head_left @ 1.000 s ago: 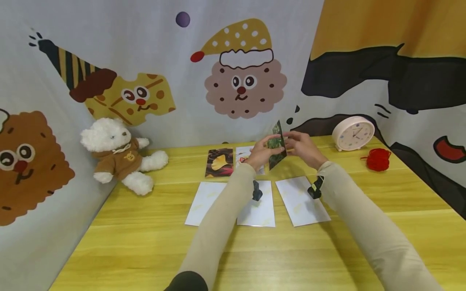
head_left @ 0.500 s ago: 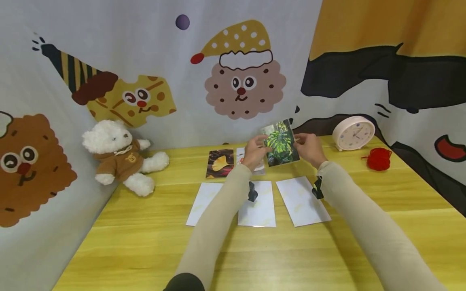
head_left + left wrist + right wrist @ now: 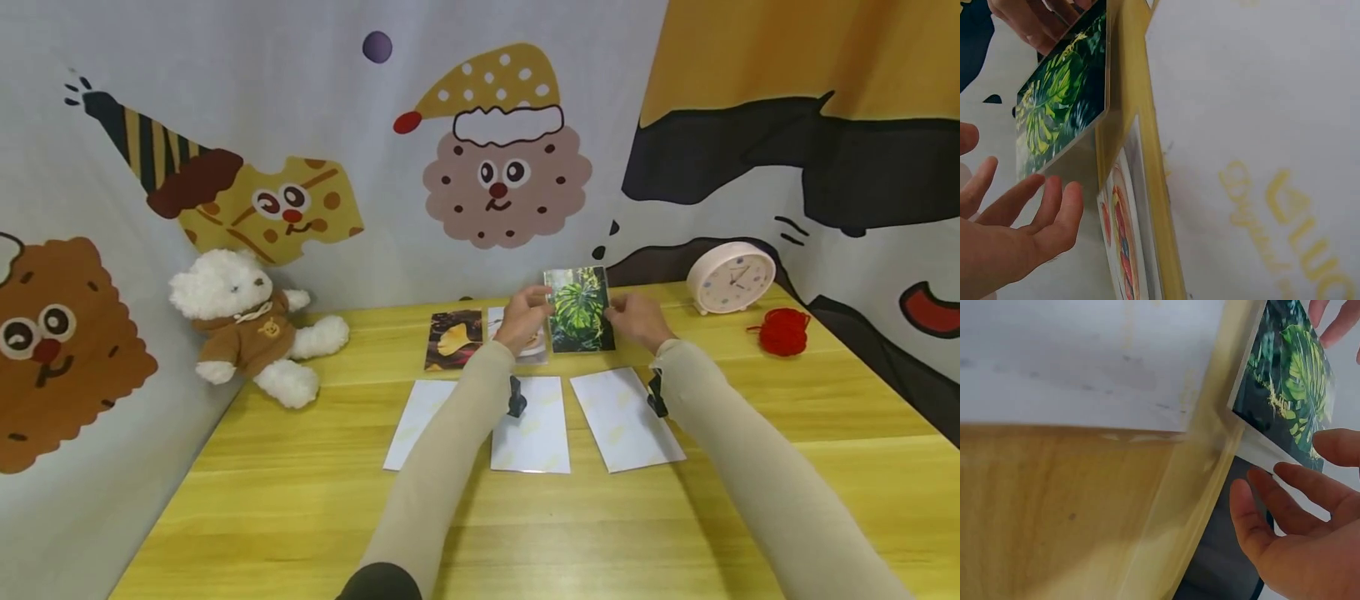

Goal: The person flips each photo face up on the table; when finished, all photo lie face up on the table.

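A picture card [image 3: 577,308] with a green leaf photo stands upright near the wall, held at its side edges. The right hand [image 3: 637,318] pinches its right edge, thumb in front and other fingers lower or behind. At the left edge is the left hand [image 3: 523,315], its fingers spread and fingertips at or very near the card [image 3: 1063,94]; the thumb lies clear of the card's face in the left wrist view. Whether the card's bottom touches the table is unclear. Beside it, a ginkgo-leaf card [image 3: 453,340] and a food-picture card [image 3: 532,346], partly hidden by the left hand, stand upright.
Three white sheets lie in front: a left sheet [image 3: 412,425], a middle sheet [image 3: 531,433] and a right sheet [image 3: 622,421]. A teddy bear [image 3: 255,325] sits at left. A clock [image 3: 731,279] and red yarn [image 3: 783,332] stand at right on the table [image 3: 300,500].
The leaf card has turned from edge-on to face forward, then straightened and come down a little at the table's back. The left hand's grasp has loosened.
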A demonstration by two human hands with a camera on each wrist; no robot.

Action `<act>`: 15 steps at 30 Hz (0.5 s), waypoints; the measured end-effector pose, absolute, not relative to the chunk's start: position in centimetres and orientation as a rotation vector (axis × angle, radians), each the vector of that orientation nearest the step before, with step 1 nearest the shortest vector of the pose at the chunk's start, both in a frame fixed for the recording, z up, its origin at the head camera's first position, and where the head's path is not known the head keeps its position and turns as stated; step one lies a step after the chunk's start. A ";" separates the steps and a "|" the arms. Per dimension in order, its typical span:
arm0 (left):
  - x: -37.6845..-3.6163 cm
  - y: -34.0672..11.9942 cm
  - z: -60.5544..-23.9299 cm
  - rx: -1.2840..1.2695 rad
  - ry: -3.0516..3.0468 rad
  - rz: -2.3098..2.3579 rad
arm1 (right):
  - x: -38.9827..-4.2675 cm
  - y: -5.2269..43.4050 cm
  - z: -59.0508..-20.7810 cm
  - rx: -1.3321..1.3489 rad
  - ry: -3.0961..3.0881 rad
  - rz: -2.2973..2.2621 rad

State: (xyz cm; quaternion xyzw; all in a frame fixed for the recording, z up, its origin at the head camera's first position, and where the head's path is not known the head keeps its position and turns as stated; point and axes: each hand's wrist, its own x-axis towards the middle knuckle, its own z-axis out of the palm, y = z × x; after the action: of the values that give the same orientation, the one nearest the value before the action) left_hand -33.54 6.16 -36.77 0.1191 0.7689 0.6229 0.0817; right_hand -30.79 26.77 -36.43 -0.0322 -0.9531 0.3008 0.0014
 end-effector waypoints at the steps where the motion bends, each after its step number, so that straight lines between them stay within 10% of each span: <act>1: -33.6 6.2 -36.8 0.351 2.282 1.855 | -30.9 26.9 -36.5 -0.104 -3.010 0.935; 15: -34.4 6.0 -37.0 0.421 2.305 1.609 | -31.6 27.3 -36.8 -0.158 -3.137 0.789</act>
State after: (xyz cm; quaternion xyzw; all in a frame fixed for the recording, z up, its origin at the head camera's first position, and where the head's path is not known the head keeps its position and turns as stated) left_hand -34.38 5.97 -37.00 0.1465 0.8019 0.5596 0.1492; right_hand -31.59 27.27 -36.80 -0.0487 -0.9675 0.2434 -0.0486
